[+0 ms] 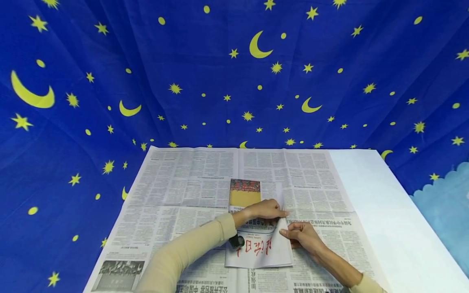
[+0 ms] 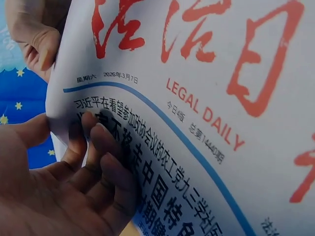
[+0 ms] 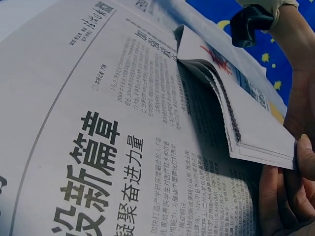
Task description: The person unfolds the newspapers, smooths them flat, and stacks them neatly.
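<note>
A folded newspaper (image 1: 264, 261) with red title characters lies lengthwise in front of me, a coloured picture at its far end. My left hand (image 1: 269, 208) reaches across it and pinches its right edge, thumb on one side and curled fingers on the printed face (image 2: 74, 189). Nearer to me, my right hand (image 1: 307, 238) grips the same edge between thumb and fingers. In the right wrist view the right thumb (image 3: 305, 156) presses on top of a corner with the fingers beneath, and several stacked layers show along the lifted, bowed side.
Spread newspaper sheets (image 1: 198, 195) cover most of the table under the folded one. A white table strip (image 1: 388, 203) shows at the right. Blue cloth (image 1: 205, 61) with yellow moons and stars hangs behind and at the sides. A black device (image 1: 237, 241) sits on the left wrist.
</note>
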{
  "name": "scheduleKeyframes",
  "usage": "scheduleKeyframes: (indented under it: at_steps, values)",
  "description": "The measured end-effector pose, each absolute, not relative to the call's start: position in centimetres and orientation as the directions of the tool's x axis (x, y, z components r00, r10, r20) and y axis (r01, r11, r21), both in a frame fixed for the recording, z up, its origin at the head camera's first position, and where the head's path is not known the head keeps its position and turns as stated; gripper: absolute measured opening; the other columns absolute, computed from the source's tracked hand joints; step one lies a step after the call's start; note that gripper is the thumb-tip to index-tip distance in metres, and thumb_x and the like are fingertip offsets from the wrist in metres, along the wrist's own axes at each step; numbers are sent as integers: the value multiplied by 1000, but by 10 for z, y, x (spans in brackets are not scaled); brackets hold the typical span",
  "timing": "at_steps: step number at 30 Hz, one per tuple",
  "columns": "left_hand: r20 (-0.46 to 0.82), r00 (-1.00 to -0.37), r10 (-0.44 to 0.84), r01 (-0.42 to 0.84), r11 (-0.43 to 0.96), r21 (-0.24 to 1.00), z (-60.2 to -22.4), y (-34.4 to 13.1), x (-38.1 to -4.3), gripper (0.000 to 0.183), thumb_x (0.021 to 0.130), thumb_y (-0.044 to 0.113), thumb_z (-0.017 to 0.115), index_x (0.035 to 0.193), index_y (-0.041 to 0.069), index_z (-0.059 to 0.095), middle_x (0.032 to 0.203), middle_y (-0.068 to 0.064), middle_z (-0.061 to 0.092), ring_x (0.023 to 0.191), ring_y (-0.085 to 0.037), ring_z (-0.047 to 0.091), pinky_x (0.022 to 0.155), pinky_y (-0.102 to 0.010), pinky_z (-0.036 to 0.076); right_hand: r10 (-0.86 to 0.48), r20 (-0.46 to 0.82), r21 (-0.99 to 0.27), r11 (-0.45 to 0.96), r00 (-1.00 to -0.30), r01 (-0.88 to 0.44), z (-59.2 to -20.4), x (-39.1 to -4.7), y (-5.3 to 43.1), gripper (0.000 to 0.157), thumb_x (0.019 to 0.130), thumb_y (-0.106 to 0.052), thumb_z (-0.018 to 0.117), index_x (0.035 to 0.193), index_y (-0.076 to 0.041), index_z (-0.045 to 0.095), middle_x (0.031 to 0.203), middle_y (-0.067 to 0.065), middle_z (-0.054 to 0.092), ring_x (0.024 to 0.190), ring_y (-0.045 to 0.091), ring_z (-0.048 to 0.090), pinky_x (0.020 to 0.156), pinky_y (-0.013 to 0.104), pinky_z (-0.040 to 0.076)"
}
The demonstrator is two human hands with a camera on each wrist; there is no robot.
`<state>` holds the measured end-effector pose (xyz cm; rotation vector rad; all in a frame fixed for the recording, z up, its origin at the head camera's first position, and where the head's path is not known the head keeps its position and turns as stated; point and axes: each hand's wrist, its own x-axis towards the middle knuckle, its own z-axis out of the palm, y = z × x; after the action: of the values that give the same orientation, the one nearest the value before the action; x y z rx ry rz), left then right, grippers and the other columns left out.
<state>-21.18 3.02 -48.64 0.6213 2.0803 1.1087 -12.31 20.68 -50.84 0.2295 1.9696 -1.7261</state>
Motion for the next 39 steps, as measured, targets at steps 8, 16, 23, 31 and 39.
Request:
scheduleKeyframes:
  at_steps: [8,16,23,31,39]
  values:
    - [-348,-635,690,56,490,870,-488,27,-212,49,101,28,55,68,-9,60,63,-23,62,42,-14,46,44,-24,40,-243,-462,-886,163,-853,433,-511,-123,209,21,89,-23,71,81,-7,61,70,-3,71,60,9,66,59,25,55]
    - [-364,-637,680,42,502,864,-491,24,-214,46,101,30,54,65,3,58,59,-13,62,43,-12,50,46,-25,46,-265,-437,-897,190,-859,398,-515,-125,211,22,90,-25,71,78,-8,62,68,-4,69,61,10,64,58,25,55]
    - [-338,-635,695,59,480,875,-500,20,-216,42,103,27,49,65,11,51,51,1,50,41,-11,49,46,-24,45,-262,-436,-897,199,-861,394,-517,-123,212,23,90,-24,71,74,-10,60,68,-4,66,59,9,63,57,24,54]
    - [-346,-652,674,48,492,869,-500,20,-207,37,99,10,50,63,11,46,53,0,44,43,-13,47,45,-23,42,-265,-461,-884,226,-847,410,-519,-117,211,24,90,-27,70,76,-10,60,71,-2,70,63,11,65,57,23,53]
    - [-320,-673,667,94,506,857,-495,20,-208,39,101,16,51,62,11,47,50,1,41,42,-12,44,45,-22,38,-227,-442,-886,265,-868,381,-517,-122,206,27,89,-29,72,75,-8,60,67,-2,67,59,11,62,53,24,51]
